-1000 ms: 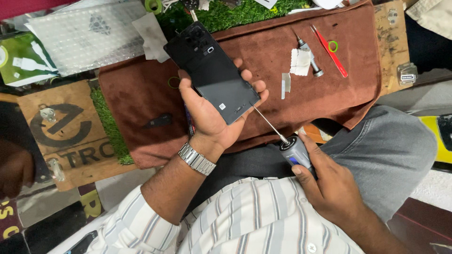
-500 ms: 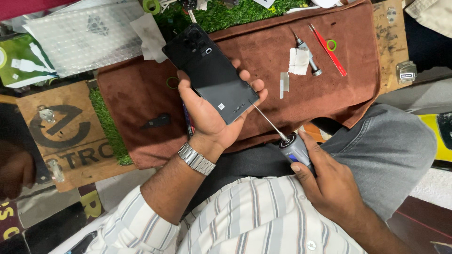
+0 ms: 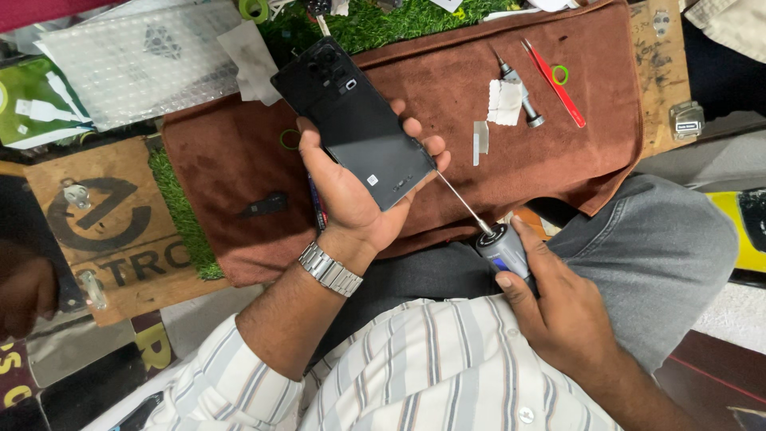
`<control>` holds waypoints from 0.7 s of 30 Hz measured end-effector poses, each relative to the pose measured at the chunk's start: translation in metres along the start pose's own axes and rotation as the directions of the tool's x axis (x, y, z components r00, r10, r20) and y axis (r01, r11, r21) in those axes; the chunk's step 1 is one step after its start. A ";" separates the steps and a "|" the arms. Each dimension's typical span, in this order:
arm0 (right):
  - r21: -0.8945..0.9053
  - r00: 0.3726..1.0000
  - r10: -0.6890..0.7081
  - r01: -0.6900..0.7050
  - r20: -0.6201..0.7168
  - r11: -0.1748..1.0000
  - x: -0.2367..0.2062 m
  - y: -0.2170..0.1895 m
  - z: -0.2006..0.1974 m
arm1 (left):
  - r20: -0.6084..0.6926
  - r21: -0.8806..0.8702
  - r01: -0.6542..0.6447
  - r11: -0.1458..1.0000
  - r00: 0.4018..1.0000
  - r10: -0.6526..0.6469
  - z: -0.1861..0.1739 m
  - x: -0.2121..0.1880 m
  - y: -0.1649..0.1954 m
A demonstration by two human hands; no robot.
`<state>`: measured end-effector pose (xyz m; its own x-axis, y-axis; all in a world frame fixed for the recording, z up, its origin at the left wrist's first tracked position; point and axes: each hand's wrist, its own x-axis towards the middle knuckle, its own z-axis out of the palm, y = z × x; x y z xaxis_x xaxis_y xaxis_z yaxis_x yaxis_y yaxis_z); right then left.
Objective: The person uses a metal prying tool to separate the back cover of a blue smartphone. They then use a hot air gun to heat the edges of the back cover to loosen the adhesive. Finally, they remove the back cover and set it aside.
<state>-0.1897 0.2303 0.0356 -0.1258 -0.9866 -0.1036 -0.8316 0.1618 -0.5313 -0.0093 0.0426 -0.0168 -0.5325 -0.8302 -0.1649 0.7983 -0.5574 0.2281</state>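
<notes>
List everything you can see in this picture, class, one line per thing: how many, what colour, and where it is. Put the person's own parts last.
phone: one, black, back facing up, held over the brown cloth
screwdriver: one, grey handle with thin metal shaft, tip at the phone's lower edge
brown cloth: one, spread across the bench
second screwdriver: one, grey, lying on the cloth, upper right
tweezers: one, red, beside it
green ring: one, touching the tweezers
bubble wrap: one sheet, clear, upper left
wooden board: one, brown, left
wristwatch: one, silver, left wrist
left hand: holds the phone
right hand: grips the screwdriver handle
</notes>
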 end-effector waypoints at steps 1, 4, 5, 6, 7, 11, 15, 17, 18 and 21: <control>-0.001 1.000 -0.016 0.016 -0.008 1.000 0.000 0.000 0.000 | -0.001 0.003 0.002 1.000 1.000 -0.002 0.000 0.001 0.000; 0.013 0.999 0.023 -0.023 0.029 1.000 -0.001 -0.001 0.000 | -0.003 0.022 -0.007 1.000 1.000 0.007 -0.001 0.000 -0.001; 0.014 0.999 0.022 -0.022 0.034 1.000 0.000 -0.001 -0.001 | -0.004 0.029 -0.011 1.000 1.000 0.011 -0.001 0.000 -0.001; 0.015 0.999 0.020 -0.021 0.040 1.000 0.000 -0.001 -0.001 | 0.003 0.026 -0.010 1.000 1.000 0.010 -0.001 -0.001 -0.001; 0.015 0.999 0.017 -0.018 0.043 1.000 0.000 -0.001 -0.001 | 0.011 0.025 -0.009 1.000 1.000 0.009 -0.002 -0.001 -0.001; 0.012 0.999 0.032 -0.032 0.036 0.999 0.000 -0.001 0.000 | -0.006 0.027 -0.004 1.000 1.000 0.004 -0.002 -0.001 -0.001; -0.012 0.998 0.056 -0.055 0.030 0.998 -0.001 0.000 0.001 | -0.022 0.048 -0.018 0.999 1.000 0.019 -0.002 0.000 -0.001; -0.018 0.998 0.056 -0.056 0.019 0.998 -0.002 0.000 0.001 | -0.018 0.055 -0.027 0.998 0.999 0.029 -0.002 0.000 -0.002; -0.015 0.999 0.046 -0.046 0.013 0.999 -0.002 0.000 0.001 | -0.016 0.056 -0.028 0.998 0.999 0.029 -0.002 0.000 -0.001; -0.019 0.998 0.056 -0.055 0.027 0.998 -0.001 0.001 0.001 | -0.020 0.055 -0.025 0.998 0.999 0.026 -0.002 0.000 -0.001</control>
<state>-0.1894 0.2319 0.0346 -0.1573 -0.9751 -0.1562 -0.8337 0.2158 -0.5083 -0.0094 0.0430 -0.0189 -0.5059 -0.8440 -0.1781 0.7947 -0.5363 0.2844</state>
